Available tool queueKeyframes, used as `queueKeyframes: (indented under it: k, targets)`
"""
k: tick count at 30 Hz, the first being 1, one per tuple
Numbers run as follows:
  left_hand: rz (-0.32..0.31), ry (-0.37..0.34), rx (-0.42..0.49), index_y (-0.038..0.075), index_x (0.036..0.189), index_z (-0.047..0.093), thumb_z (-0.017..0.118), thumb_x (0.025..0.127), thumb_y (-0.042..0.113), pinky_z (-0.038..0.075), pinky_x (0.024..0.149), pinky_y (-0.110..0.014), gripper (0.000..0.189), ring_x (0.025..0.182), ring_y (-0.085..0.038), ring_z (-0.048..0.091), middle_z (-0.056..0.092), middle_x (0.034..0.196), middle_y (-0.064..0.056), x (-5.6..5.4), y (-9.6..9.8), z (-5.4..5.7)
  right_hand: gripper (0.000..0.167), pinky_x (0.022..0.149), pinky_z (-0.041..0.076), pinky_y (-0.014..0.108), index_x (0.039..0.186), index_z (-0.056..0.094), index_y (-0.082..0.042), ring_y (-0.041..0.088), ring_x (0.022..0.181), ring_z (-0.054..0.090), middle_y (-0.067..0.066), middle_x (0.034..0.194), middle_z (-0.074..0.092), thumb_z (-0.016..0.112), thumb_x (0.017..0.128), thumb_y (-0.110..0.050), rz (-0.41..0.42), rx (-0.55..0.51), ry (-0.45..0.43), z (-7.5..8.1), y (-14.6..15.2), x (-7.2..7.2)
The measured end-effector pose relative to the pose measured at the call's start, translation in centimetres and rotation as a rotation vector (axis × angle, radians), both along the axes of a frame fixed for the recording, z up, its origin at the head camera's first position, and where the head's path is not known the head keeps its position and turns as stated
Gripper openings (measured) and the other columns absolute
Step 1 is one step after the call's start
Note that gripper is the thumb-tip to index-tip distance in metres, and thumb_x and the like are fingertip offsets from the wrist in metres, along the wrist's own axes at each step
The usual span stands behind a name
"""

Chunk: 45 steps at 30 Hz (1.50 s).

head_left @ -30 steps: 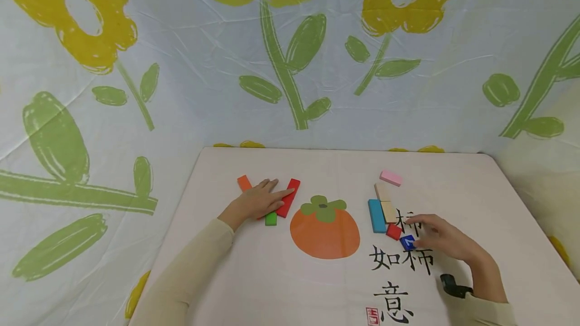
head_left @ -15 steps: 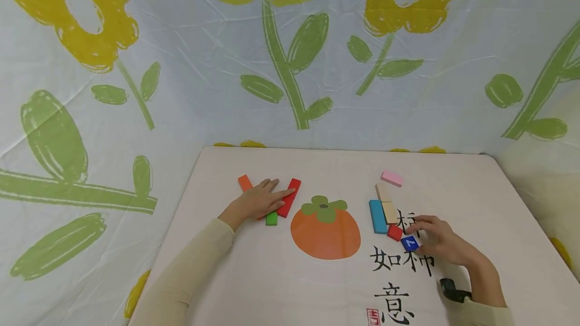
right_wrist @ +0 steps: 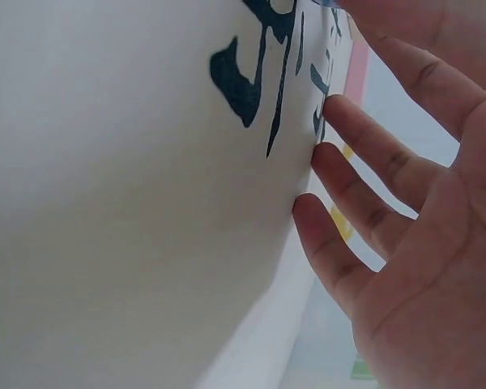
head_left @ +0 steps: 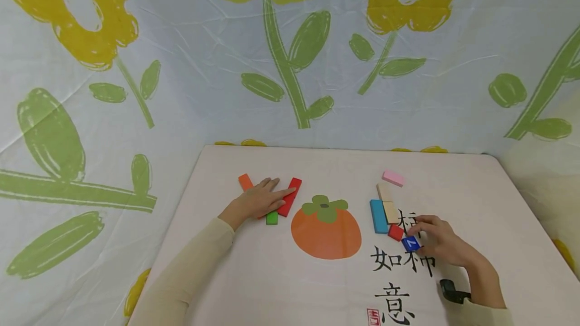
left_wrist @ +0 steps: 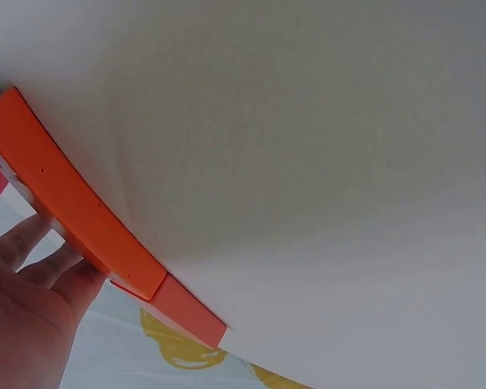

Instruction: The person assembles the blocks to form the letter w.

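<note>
My left hand (head_left: 260, 199) rests with spread fingers over a group of flat blocks. An orange block (head_left: 245, 182), a long red block (head_left: 290, 197) and a small green block (head_left: 272, 218) show around it; the palm hides their meeting point. In the left wrist view, fingertips (left_wrist: 77, 271) touch the long orange block (left_wrist: 81, 194). My right hand (head_left: 446, 245) pinches a blue block (head_left: 411, 243) with a white mark between thumb and index finger. Its other fingers (right_wrist: 328, 235) reach down to the tabletop. Just left of the blue block lies a small red block (head_left: 395, 232).
A teal block (head_left: 378, 216), two wooden blocks (head_left: 390, 213) and a pink block (head_left: 392, 178) lie beyond the red one. The pale table mat (head_left: 254, 275) bears a printed persimmon (head_left: 326, 235) and black characters (head_left: 393, 303). Flowered cloth (head_left: 204, 64) hangs behind.
The thumb and index finger of my right hand have closed in on the blue block, which has turned slightly. My left hand stays in place on its blocks.
</note>
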<state>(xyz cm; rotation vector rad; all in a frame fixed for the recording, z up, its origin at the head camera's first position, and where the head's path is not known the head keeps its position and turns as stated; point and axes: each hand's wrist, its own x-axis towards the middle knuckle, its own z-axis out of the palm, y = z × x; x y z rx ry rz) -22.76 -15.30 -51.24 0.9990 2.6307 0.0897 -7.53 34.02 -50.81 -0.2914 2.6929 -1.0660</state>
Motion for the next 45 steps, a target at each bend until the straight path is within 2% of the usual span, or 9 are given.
queueKeyframes:
  k: [5, 12, 16, 20, 28, 32, 38, 45]
  targets:
    - [0.009, -0.010, 0.002, 0.037, 0.160, 0.024, 0.039, 0.107, 0.046, 0.037, 0.110, -0.048, 0.056, 0.144, -0.043, 0.027, 0.028, 0.160, -0.017, 0.1, 0.0, 0.1, 0.034, 0.086, 0.025, 0.080, 0.099, 0.067, -0.017, 0.059, 0.124, 0.021, 0.033, 0.139, 0.036, 0.083, 0.074, -0.001, 0.009, 0.002, -0.009, 0.4, 0.0, -0.1]
    - [0.019, -0.017, 0.012, 0.038, 0.159, 0.024, 0.039, 0.107, 0.048, 0.039, 0.108, -0.049, 0.056, 0.144, -0.043, 0.026, 0.028, 0.160, -0.016, 0.1, 0.0, -0.1, 0.032, 0.093, 0.033, 0.077, 0.109, 0.071, -0.012, 0.052, 0.125, 0.036, 0.030, 0.135, 0.045, 0.083, 0.079, -0.007, 0.001, -0.006, -0.041, 1.5, 0.2, -0.6]
    - [0.034, -0.021, 0.024, 0.040, 0.159, 0.024, 0.039, 0.107, 0.048, 0.038, 0.109, -0.049, 0.055, 0.145, -0.043, 0.026, 0.028, 0.160, -0.015, 0.1, -0.1, -0.2, 0.032, 0.093, 0.031, 0.078, 0.113, 0.068, -0.008, 0.054, 0.126, 0.035, 0.032, 0.138, 0.041, 0.079, 0.083, -0.006, -0.001, -0.027, -0.045, 2.4, 0.1, -1.2]
    - [0.034, -0.015, 0.010, 0.040, 0.159, 0.022, 0.038, 0.107, 0.048, 0.037, 0.110, -0.048, 0.055, 0.145, -0.042, 0.026, 0.027, 0.161, -0.015, 0.1, -0.1, -0.3, 0.033, 0.093, 0.031, 0.077, 0.116, 0.065, -0.005, 0.053, 0.127, 0.034, 0.032, 0.140, 0.039, 0.076, 0.085, -0.004, 0.005, -0.038, -0.008, 3.1, -0.4, -2.1]
    - [0.041, -0.024, 0.001, 0.040, 0.159, 0.023, 0.038, 0.107, 0.048, 0.038, 0.109, -0.048, 0.056, 0.145, -0.042, 0.025, 0.027, 0.161, -0.014, 0.2, -0.2, -0.3, 0.034, 0.095, 0.034, 0.074, 0.120, 0.064, -0.002, 0.048, 0.126, 0.039, 0.028, 0.135, 0.047, 0.073, 0.087, -0.003, 0.033, -0.055, 0.087, 3.5, -3.1, -5.0]
    - [0.038, -0.013, -0.008, 0.040, 0.159, 0.022, 0.038, 0.107, 0.048, 0.038, 0.109, -0.047, 0.056, 0.145, -0.042, 0.026, 0.027, 0.161, -0.015, 0.2, -0.3, -0.3, 0.034, 0.097, 0.032, 0.074, 0.121, 0.063, -0.001, 0.046, 0.126, 0.041, 0.024, 0.132, 0.052, 0.073, 0.089, -0.005, 0.058, -0.095, 0.097, 3.8, -5.4, -7.2]
    - [0.055, -0.038, 0.017, 0.042, 0.159, 0.023, 0.039, 0.106, 0.050, 0.041, 0.107, -0.049, 0.056, 0.146, -0.040, 0.024, 0.026, 0.161, -0.013, -0.1, -0.2, -0.4, 0.029, 0.098, 0.034, 0.073, 0.116, 0.066, -0.004, 0.042, 0.125, 0.043, 0.020, 0.128, 0.056, 0.075, 0.088, -0.005, 0.109, -0.139, 0.125, 4.0, -8.6, -10.4]
    - [0.032, -0.019, -0.014, 0.042, 0.159, 0.021, 0.037, 0.106, 0.050, 0.041, 0.106, -0.047, 0.056, 0.146, -0.040, 0.025, 0.026, 0.161, -0.013, -0.3, 0.0, -0.5, 0.029, 0.100, 0.033, 0.069, 0.116, 0.067, -0.003, 0.040, 0.125, 0.042, 0.020, 0.127, 0.058, 0.076, 0.088, -0.005, 0.128, -0.189, 0.149, 3.4, -12.0, -13.2]
